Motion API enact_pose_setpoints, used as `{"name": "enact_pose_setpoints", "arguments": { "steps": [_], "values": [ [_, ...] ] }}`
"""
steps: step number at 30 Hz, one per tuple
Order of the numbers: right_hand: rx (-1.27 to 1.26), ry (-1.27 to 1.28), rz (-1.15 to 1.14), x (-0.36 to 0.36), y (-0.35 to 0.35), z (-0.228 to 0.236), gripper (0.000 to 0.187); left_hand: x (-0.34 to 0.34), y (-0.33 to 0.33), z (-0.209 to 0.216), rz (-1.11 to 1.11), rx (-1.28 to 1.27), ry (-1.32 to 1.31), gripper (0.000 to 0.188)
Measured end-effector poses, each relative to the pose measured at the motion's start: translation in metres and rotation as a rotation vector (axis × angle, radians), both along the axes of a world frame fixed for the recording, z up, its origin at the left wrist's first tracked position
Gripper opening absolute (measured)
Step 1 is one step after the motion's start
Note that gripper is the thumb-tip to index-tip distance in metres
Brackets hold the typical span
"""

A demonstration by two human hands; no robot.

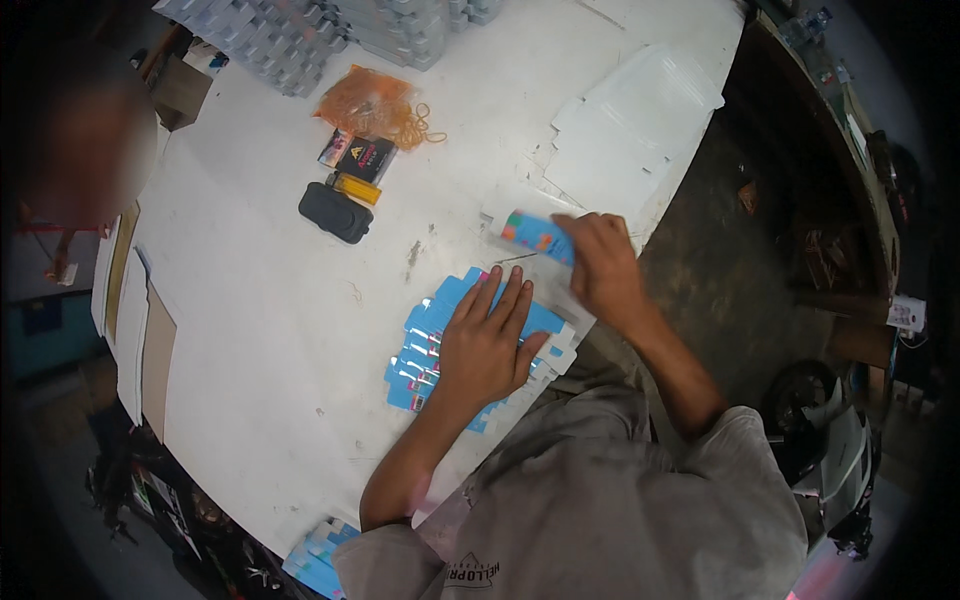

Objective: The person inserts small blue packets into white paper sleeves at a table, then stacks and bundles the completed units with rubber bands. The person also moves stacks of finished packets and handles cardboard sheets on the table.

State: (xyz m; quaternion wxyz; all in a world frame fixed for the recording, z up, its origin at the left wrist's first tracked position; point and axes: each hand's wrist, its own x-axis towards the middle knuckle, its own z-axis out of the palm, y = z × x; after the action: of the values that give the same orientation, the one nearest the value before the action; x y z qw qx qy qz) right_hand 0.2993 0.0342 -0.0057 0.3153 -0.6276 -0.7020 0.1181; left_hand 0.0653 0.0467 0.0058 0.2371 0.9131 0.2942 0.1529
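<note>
My left hand (pixel 487 345) lies flat with its fingers spread on a fanned pile of blue flat carton blanks (pixel 420 345), pressing them against the white table. Grey-white tabs of the blanks show at the pile's right side. In my right hand (pixel 603 265) is a small blue carton (pixel 537 238) with orange and green print, gripped at its right end just above the tabletop. Both the carton and that hand are slightly blurred. Whether the carton is flat or folded up, I cannot tell.
Grey stacked pieces (pixel 390 30) rise at the table's far edge. Nearer lie a bag of orange rubber bands (pixel 368 103), a dark pack (pixel 365 158), a yellow lighter (pixel 357 188) and a black case (pixel 336 212). White sheets (pixel 630 130) cover the far right. More blue cartons (pixel 318 560) sit lower left.
</note>
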Motion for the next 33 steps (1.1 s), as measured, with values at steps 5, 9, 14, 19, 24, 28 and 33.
{"name": "enact_pose_setpoints", "arguments": {
  "steps": [5,9,14,19,24,28,33],
  "values": [
    [0.014,-0.344,0.002,-0.030,0.004,0.010,0.050,0.004,-0.008,-0.008,0.133,-0.043,-0.095,0.062],
    [-0.157,0.039,0.070,-0.034,-0.008,0.024,0.038,0.004,-0.011,0.001,0.134,0.143,0.100,0.064],
    [-0.373,-0.207,0.016,-0.032,0.004,0.035,0.032,0.004,0.000,0.003,0.017,0.043,0.152,0.067],
    [0.203,-0.410,-0.193,0.015,0.029,0.004,0.039,0.008,0.001,0.015,0.018,-0.057,0.092,0.068],
    [-0.003,-0.097,-0.021,-0.007,0.003,0.013,0.040,0.009,0.000,0.007,0.035,-0.008,0.163,0.060],
    [-0.082,-0.113,-0.064,-0.028,0.000,0.023,0.028,0.007,-0.007,-0.002,0.108,-0.008,0.124,0.064],
    [-0.238,-0.075,-0.043,-0.035,-0.020,0.015,0.013,0.008,-0.006,0.004,0.068,0.064,0.198,0.064]
  ]
}}
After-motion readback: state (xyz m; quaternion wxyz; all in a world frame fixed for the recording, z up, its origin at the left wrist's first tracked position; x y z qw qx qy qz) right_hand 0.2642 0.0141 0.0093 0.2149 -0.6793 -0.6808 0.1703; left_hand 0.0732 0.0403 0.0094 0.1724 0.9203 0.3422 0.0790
